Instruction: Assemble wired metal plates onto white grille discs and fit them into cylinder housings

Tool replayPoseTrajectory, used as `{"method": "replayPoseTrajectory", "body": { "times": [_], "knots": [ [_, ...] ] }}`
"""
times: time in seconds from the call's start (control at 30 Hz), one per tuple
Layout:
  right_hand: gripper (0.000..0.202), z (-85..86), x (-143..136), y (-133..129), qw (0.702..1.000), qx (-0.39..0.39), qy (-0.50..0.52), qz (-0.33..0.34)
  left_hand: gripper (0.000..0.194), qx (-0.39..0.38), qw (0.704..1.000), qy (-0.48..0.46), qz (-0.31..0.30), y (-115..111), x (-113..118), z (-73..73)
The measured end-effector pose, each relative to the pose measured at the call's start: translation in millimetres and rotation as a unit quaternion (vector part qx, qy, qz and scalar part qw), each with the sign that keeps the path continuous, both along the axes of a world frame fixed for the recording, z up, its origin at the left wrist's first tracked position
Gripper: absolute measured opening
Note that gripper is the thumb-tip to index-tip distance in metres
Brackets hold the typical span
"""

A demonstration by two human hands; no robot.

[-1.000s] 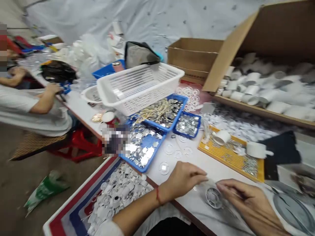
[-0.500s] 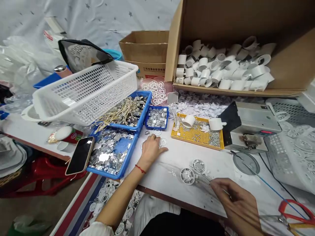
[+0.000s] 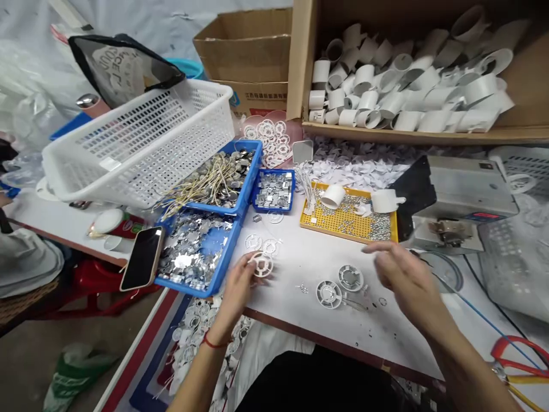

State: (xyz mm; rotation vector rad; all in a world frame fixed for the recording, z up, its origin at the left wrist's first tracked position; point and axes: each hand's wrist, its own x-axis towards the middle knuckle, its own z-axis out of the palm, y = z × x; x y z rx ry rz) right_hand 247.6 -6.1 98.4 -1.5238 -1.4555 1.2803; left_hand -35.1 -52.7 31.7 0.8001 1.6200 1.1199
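While your left hand [image 3: 237, 287] pinches 1 white spoked ring [image 3: 271, 266] and your right hand [image 3: 412, 283] hangs loosely open, 2 round holders [image 3: 350, 278] lie apparently unfinished on the bench [image 3: 281, 300].

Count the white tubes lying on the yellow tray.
2. One white tube lies along the yellow tray's far edge, left of its middle; the other tube lies at its far right corner. None looks hidden there.

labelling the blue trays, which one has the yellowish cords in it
The large tray overlapping the tray beside the phone, cords trailing over its left edge; that tray and the small tray mostly hold silvery pieces.
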Motion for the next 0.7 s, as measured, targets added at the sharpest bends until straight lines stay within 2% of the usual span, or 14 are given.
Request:
{"method": "replayPoseTrajectory", "body": {
  "times": [0.1, 0.17, 0.23, 0.3, 0.37, 0.4, 0.43, 0.47, 0.53, 0.6, 0.63, 0.67, 0.7],
  "knots": [
    [0.028, 4.0, -44.8, 17.7, 0.986, -0.003, -0.08, 0.143, 0.035, 0.003, 0.98, 0.19, -0.053, 6.4, 9.7, -0.6],
    [0.023, 6.3, -64.5, 21.1, 0.972, 0.013, -0.149, 0.18, 0.038, 0.019, 0.943, 0.325, -0.073, 10.1, 13.0, 5.2],
    [0.021, 8.3, -69.0, 17.2, 0.963, 0.027, -0.185, 0.196, 0.045, -0.001, 0.885, 0.46, -0.074, 3.7, 11.5, 11.4],
    [0.024, 8.4, -61.6, 6.6, 0.962, 0.052, -0.186, 0.191, 0.047, -0.071, 0.812, 0.571, -0.095, -12.3, 7.8, 12.2],
    [0.028, 5.5, -51.6, -8.8, 0.968, 0.087, -0.172, 0.161, 0.043, -0.133, 0.775, 0.606, -0.119, -29.9, 5.0, 5.9],
    [0.027, 3.1, -48.5, -17.5, 0.97, 0.1, -0.163, 0.148, 0.04, -0.141, 0.774, 0.605, -0.121, -36.7, 4.6, 0.9],
    [0.025, 0.4, -47.4, -26.1, 0.972, 0.104, -0.154, 0.144, 0.037, -0.135, 0.785, 0.594, -0.116, -41.4, 5.0, -4.4],
    [0.023, -2.2, -48.4, -34.5, 0.973, 0.099, -0.145, 0.148, 0.034, -0.12, 0.807, 0.568, -0.104, -43.7, 6.2, -9.2],
    [0.022, -7.1, -55.3, -48.8, 0.973, 0.081, -0.135, 0.167, 0.025, -0.086, 0.88, 0.461, -0.078, -41.9, 11.3, -15.3],
    [0.02, -10.9, -64.1, -58.5, 0.972, 0.086, -0.13, 0.174, 0.022, -0.059, 0.961, 0.266, -0.052, -34.5, 19.9, -14.8],
    [0.02, -12.7, -67.5, -61.6, 0.972, 0.103, -0.129, 0.165, 0.025, -0.049, 0.987, 0.149, -0.039, -29.9, 25.3, -12.1],
    [0.02, -14.3, -69.7, -63.6, 0.972, 0.126, -0.128, 0.15, 0.032, -0.044, 0.998, 0.037, -0.025, -25.3, 31.3, -8.2],
    [0.019, -15.7, -70.3, -64.8, 0.971, 0.152, -0.127, 0.132, 0.04, -0.044, 0.997, -0.056, -0.014, -21.1, 37.5, -3.7]
  ]
}}
